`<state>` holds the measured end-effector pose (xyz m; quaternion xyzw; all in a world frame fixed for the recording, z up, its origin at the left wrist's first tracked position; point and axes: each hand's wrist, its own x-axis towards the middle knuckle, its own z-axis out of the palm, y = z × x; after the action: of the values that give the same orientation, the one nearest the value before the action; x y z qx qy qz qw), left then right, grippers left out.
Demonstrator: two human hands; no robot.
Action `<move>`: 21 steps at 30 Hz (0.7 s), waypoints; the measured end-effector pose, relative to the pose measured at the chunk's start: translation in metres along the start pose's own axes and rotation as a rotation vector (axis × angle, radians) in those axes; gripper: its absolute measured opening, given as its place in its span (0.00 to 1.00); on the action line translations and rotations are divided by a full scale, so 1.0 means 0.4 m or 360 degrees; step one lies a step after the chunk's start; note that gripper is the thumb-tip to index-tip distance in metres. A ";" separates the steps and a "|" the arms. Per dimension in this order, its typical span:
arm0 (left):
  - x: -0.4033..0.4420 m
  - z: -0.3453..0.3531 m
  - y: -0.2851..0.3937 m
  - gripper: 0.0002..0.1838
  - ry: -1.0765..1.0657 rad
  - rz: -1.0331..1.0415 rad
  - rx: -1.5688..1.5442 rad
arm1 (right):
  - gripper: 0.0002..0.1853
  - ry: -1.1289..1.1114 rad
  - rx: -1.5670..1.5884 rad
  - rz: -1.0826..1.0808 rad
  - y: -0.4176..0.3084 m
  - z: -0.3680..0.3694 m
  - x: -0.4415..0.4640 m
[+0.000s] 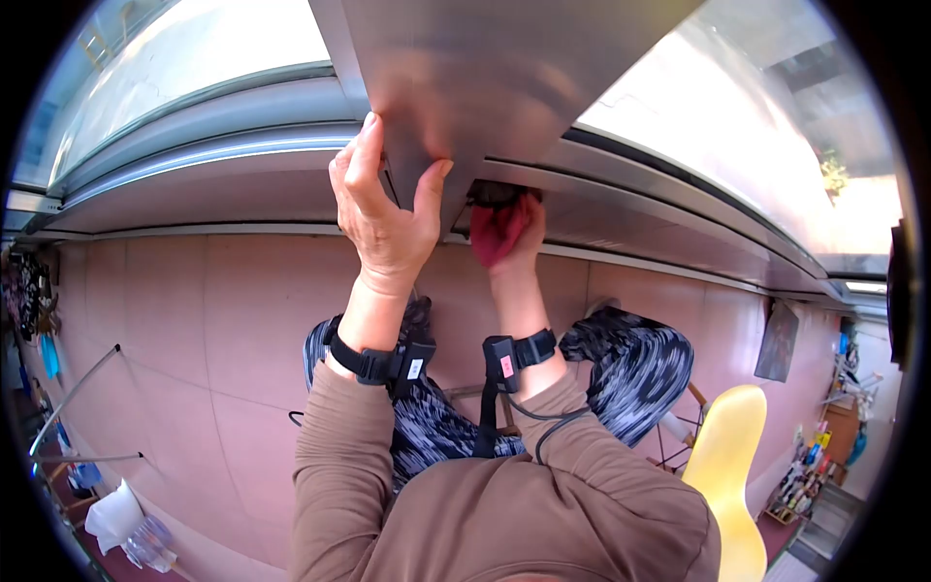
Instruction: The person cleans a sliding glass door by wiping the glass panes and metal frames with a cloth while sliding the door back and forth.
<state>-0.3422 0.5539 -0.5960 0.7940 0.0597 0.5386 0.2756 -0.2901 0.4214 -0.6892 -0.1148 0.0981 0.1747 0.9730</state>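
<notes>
A metal panel (475,68), brushed and greyish, juts toward me at the top centre. My left hand (388,209) is open, its thumb and fingers spread with the tips against the panel's lower left part. To its right, my right hand (525,250) is closed around a dark red cloth (493,236). That hand reaches up to a dark opening (497,191) in the underside of the metal ledge. Its fingertips are partly hidden by the cloth and the opening's edge, and whatever sits inside is too dark to make out.
Window frames (204,155) run along both sides of the panel above a pinkish tiled wall (194,310). A yellow chair (727,466) stands at my right. Bottles and boxes (800,475) crowd the far right; a metal rack bar (73,403) and white plastic bag (113,514) are at left.
</notes>
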 end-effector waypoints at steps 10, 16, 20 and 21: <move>-0.012 0.001 0.003 0.42 0.0040 0.0000 -0.0135 | 0.22 0.0566 -0.0752 0.0389 0.087 -0.549 0.195; -0.018 0.004 -0.007 0.42 0.0018 0.0029 -0.0098 | 0.22 0.0694 -0.0601 0.0437 0.069 -0.545 0.213; -0.021 0.003 -0.006 0.42 0.0021 0.0023 -0.0089 | 0.22 0.0673 -0.0311 0.0354 0.013 -0.471 0.197; -0.019 0.004 -0.008 0.42 0.0027 0.0022 -0.0067 | 0.22 0.0664 -0.0203 0.0338 -0.002 -0.433 0.190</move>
<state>-0.3430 0.5530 -0.6043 0.7838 0.0452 0.5484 0.2881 -0.2461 0.4001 -0.8717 -0.1987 0.2974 0.2542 0.8986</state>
